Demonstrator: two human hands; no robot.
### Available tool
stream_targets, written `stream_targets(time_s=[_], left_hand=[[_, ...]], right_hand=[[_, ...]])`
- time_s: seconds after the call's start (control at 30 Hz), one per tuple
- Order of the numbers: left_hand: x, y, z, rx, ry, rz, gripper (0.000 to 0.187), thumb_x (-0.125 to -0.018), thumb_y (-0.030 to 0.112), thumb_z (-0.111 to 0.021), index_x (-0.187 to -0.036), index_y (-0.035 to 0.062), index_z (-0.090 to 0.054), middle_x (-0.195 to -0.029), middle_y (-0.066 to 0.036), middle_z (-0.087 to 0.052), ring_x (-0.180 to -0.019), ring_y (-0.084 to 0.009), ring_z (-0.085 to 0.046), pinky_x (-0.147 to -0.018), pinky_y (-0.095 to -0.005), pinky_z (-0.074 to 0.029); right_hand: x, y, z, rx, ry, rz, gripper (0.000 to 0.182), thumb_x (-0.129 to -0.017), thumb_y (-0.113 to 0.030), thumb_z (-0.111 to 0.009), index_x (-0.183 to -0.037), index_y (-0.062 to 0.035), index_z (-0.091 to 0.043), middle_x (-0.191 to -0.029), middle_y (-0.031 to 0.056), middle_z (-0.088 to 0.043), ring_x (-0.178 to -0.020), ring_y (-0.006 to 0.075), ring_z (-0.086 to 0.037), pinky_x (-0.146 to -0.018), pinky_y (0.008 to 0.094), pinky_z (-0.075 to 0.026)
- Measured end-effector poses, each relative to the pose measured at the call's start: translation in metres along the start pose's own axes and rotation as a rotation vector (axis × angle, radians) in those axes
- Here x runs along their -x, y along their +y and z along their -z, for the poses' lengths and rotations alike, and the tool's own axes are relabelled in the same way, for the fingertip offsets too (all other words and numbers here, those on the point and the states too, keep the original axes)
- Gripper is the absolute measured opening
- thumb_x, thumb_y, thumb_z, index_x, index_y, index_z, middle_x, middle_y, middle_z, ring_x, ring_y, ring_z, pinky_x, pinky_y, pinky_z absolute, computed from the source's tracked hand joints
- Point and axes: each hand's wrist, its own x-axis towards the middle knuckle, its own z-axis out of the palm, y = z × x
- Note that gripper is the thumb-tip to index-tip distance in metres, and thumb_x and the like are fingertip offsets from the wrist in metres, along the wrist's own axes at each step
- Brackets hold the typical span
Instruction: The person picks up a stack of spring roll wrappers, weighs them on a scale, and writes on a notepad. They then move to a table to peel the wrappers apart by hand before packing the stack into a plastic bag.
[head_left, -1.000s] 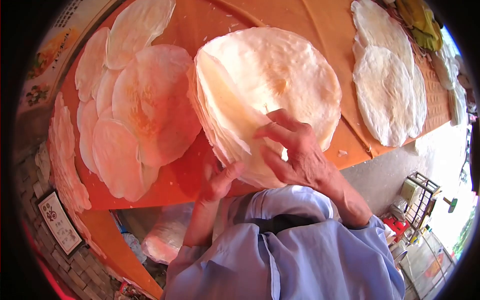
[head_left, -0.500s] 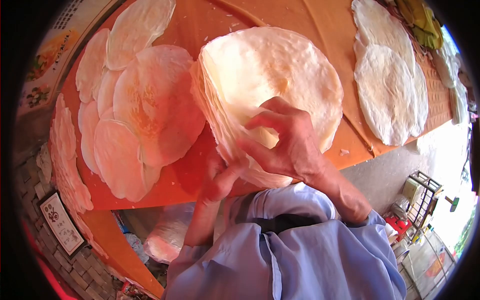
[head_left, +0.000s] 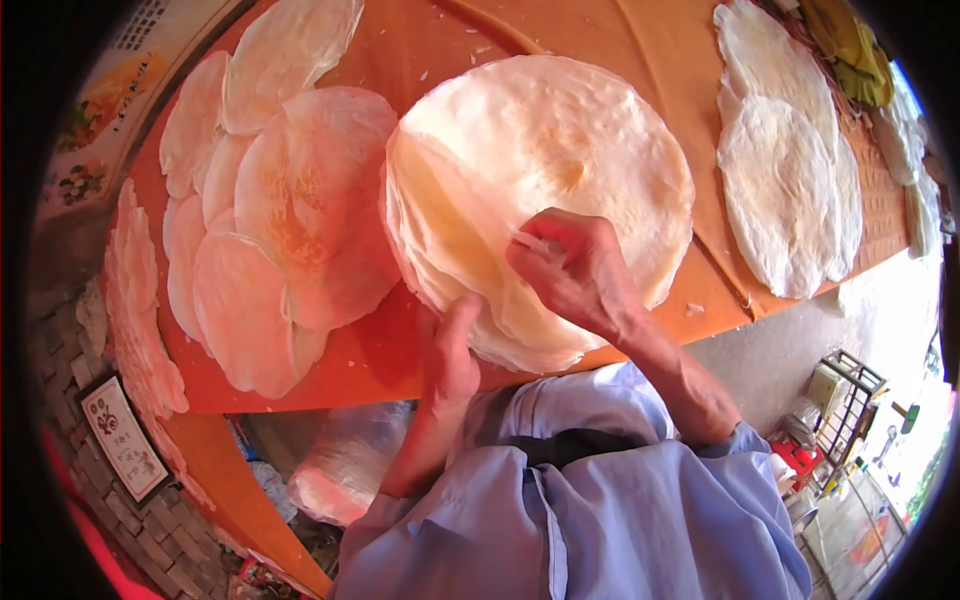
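A thick stack of thin round flatbreads point(head_left: 590, 120) lies on the orange tablecloth point(head_left: 400, 365) at the middle. Its left sheets are partly folded back, showing layered edges. Over the stack's lower middle is my right hand point(head_left: 575, 270), its fingers closed in a pinch on a small pale piece of a sheet. My left hand point(head_left: 450, 355) is at the stack's lower left edge, thumb up against the rim, with its other fingers hidden under the edge of the stack.
Overlapping flatbreads point(head_left: 315, 200) cover the table's left part, and more flatbreads point(head_left: 780, 190) lie at the right. A yellow-green cloth point(head_left: 850, 60) is at the upper right. Below the table are a plastic-wrapped bundle point(head_left: 350, 465) and a framed sign point(head_left: 125, 440).
My right hand has pulled away from the stack's left edge, up and to the right, and closed. The lifted left sheets have dropped flatter. My left hand has shifted slightly right.
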Motion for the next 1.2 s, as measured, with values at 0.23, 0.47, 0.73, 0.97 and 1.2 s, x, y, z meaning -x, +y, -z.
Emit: stream_targets(time_s=[0.23, 0.47, 0.73, 0.97, 1.2], left_hand=[[-0.004, -0.017, 0.013, 0.094, 0.050, -0.073, 0.051, -0.090, 0.018, -0.053, -0.137, 0.0012, -0.041, -0.134, -0.010, -0.049, -0.123, -0.0213, -0.047, -0.104, -0.0360, -0.036], [-0.007, -0.024, 0.012, 0.038, 0.212, 0.058, 0.052, -0.081, 0.000, -0.062, -0.131, 0.0002, -0.048, -0.126, -0.009, -0.056, -0.116, -0.0213, -0.054, -0.096, -0.0341, -0.045], [0.001, -0.019, -0.018, -0.122, 0.261, -0.085, 0.056, -0.080, -0.001, -0.061, -0.134, -0.0008, -0.045, -0.129, -0.011, -0.053, -0.114, -0.0215, -0.054, -0.094, -0.0346, -0.046], [-0.009, -0.049, 0.038, 0.126, 0.144, 0.010, 0.061, -0.082, 0.003, -0.063, -0.139, 0.0016, -0.040, -0.133, -0.010, -0.050, -0.120, -0.0242, -0.050, -0.101, -0.0383, -0.042], [-0.012, -0.061, 0.058, 0.505, 0.020, 0.325, 0.064, -0.083, 0.005, -0.062, -0.142, 0.0075, -0.037, -0.137, -0.009, -0.049, -0.124, -0.0283, -0.048, -0.106, -0.0443, -0.039]], right_hand=[[0.004, 0.006, 0.003, -0.225, 0.073, -0.143, 0.010, -0.084, -0.007, -0.056, -0.082, 0.0015, -0.060, -0.062, 0.0003, -0.051, -0.060, 0.0070, -0.048, -0.051, 0.0262, -0.041], [0.001, 0.018, 0.017, -0.134, 0.182, -0.089, 0.011, -0.083, -0.007, -0.051, -0.075, 0.0009, -0.056, -0.058, 0.0078, -0.052, -0.054, 0.0094, -0.050, -0.049, 0.0292, -0.042], [0.017, -0.014, -0.033, 0.369, -0.025, 0.230, 0.053, -0.072, -0.013, -0.069, -0.120, -0.0048, -0.047, -0.075, 0.0205, -0.060, -0.071, 0.0412, -0.062, -0.059, 0.0473, -0.049], [-0.019, 0.017, 0.042, -0.185, -0.128, -0.118, 0.018, -0.076, -0.005, -0.070, -0.090, 0.0037, -0.063, -0.070, 0.0099, -0.065, -0.063, 0.0236, -0.067, -0.053, 0.0343, -0.052], [-0.003, -0.055, 0.241, -0.515, 0.294, -0.060, 0.019, -0.084, -0.012, -0.064, -0.096, 0.0028, -0.063, -0.085, 0.0140, -0.067, -0.072, 0.0242, -0.067, -0.061, 0.0369, -0.057]])
